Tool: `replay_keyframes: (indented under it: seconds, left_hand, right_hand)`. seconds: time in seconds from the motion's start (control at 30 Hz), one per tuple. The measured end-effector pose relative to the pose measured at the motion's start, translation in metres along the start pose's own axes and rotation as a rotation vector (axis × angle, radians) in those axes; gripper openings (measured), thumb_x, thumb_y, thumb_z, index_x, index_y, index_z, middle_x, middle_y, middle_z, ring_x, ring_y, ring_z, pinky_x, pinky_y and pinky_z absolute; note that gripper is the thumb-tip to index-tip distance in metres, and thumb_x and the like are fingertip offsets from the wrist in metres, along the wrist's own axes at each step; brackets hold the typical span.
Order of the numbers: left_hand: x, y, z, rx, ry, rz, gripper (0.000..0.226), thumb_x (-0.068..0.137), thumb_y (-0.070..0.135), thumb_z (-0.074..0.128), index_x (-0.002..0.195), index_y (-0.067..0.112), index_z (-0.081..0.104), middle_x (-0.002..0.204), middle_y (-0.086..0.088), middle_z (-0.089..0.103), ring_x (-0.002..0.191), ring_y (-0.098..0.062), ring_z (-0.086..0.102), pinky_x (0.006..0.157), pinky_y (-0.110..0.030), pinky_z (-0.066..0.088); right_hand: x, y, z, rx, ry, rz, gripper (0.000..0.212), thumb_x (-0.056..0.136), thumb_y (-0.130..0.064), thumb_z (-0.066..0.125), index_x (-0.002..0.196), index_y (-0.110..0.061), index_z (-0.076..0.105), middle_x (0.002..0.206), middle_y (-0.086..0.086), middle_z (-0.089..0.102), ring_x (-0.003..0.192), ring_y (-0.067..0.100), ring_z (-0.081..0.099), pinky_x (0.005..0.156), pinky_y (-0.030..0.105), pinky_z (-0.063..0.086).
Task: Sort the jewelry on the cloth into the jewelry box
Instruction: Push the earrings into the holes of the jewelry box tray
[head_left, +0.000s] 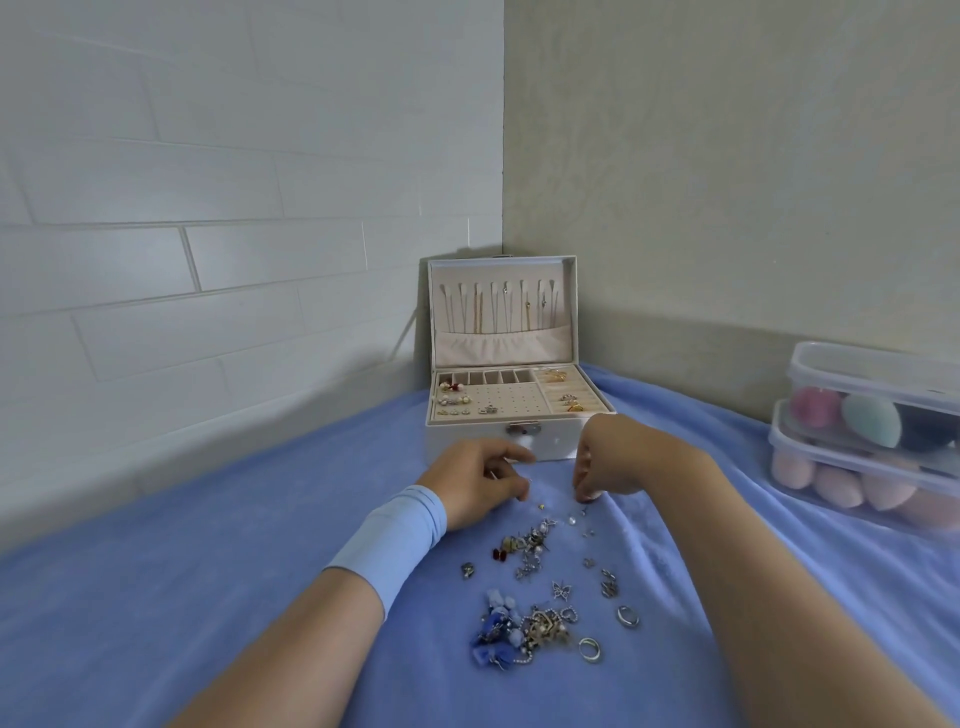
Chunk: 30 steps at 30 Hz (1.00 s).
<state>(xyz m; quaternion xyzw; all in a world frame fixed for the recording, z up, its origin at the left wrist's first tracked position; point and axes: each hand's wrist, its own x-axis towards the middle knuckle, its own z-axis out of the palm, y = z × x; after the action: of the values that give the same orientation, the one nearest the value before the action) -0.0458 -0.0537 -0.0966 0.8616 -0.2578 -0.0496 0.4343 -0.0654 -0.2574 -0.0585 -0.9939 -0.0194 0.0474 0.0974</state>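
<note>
**Work surface.** The blue cloth (260, 519) covers the lower half of the frame. Its far edge meets a white brick-pattern wall (208, 208) on the left and a beige wall (727, 182) on the right. A broad stretch of cloth lies between the left forearm and the left wall. A narrower strip of cloth separates the right forearm from two stacked clear containers (872, 374) of makeup sponges at the right edge.

**Jewelry box.** The jewelry box (457, 441) sits at frame centre, in the wall corner. Its long axis runs left to right and its clasp faces the camera. The lid stands upright with chains hanging inside it. Earrings lie in the left part of the tray and rings in the right part.

**Jewelry.** The loose jewelry (530, 551) lies on the cloth below the box, well apart from it. The scatter runs lengthwise from just below the hands towards the lower centre. A blue beaded cluster (496, 634) marks the near end, with two silver rings (627, 616) to its right.

**Hands.** Both hands are between the box front and the far end of the scatter.
- The left hand (478, 480), above a light blue wristband (395, 535), has its fingers curled. The thumb is close to the forefinger.
- The right hand (608, 467) points its bunched fingertips down onto the cloth.

It cannot be told whether either hand holds a small piece.
</note>
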Motion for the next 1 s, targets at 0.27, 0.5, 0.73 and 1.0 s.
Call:
replay_keyframes:
  seconds: [0.27, 0.5, 0.73, 1.0]
  left_hand:
    - [0.000, 0.002, -0.003, -0.019, 0.030, 0.004, 0.007, 0.088, 0.016, 0.070, 0.090, 0.023, 0.073, 0.084, 0.002, 0.074, 0.061, -0.001, 0.058, 0.073, -0.021, 0.052]
    - [0.002, 0.016, -0.011, -0.179, 0.189, -0.028, 0.005, 0.087, 0.019, 0.069, 0.091, 0.016, 0.070, 0.083, 0.001, 0.075, 0.060, -0.012, 0.060, 0.051, -0.015, 0.044]
    - [0.023, 0.028, -0.040, -0.206, 0.265, -0.059, 0.006, 0.089, 0.023, 0.066, 0.088, 0.019, 0.071, 0.078, 0.008, 0.072, 0.059, -0.011, 0.058, 0.052, -0.023, 0.042]
    - [0.054, 0.037, -0.065, -0.327, 0.273, -0.019, 0.013, 0.095, 0.019, 0.061, 0.096, 0.011, 0.070, 0.080, 0.005, 0.072, 0.060, -0.011, 0.060, 0.050, -0.024, 0.044]
  right_hand:
    - [-0.003, -0.007, -0.006, 0.150, 0.080, -0.083, 0.009, 0.082, -0.013, 0.072, 0.077, -0.007, 0.076, 0.071, 0.004, 0.074, 0.047, 0.010, 0.057, 0.058, 0.027, 0.051]
    - [-0.003, -0.029, -0.004, 0.489, 0.253, -0.194, 0.008, 0.079, -0.011, 0.080, 0.082, -0.018, 0.077, 0.068, -0.007, 0.070, 0.051, 0.001, 0.058, 0.048, 0.014, 0.045]
    - [0.019, -0.043, -0.034, 0.635, 0.456, -0.202, 0.023, 0.076, -0.007, 0.083, 0.082, -0.027, 0.072, 0.068, -0.012, 0.070, 0.054, -0.006, 0.058, 0.053, 0.020, 0.050]
    - [0.050, -0.048, -0.054, 0.682, 0.560, -0.294, 0.019, 0.080, -0.004, 0.081, 0.095, -0.015, 0.078, 0.081, -0.004, 0.075, 0.057, -0.011, 0.058, 0.058, 0.005, 0.043]
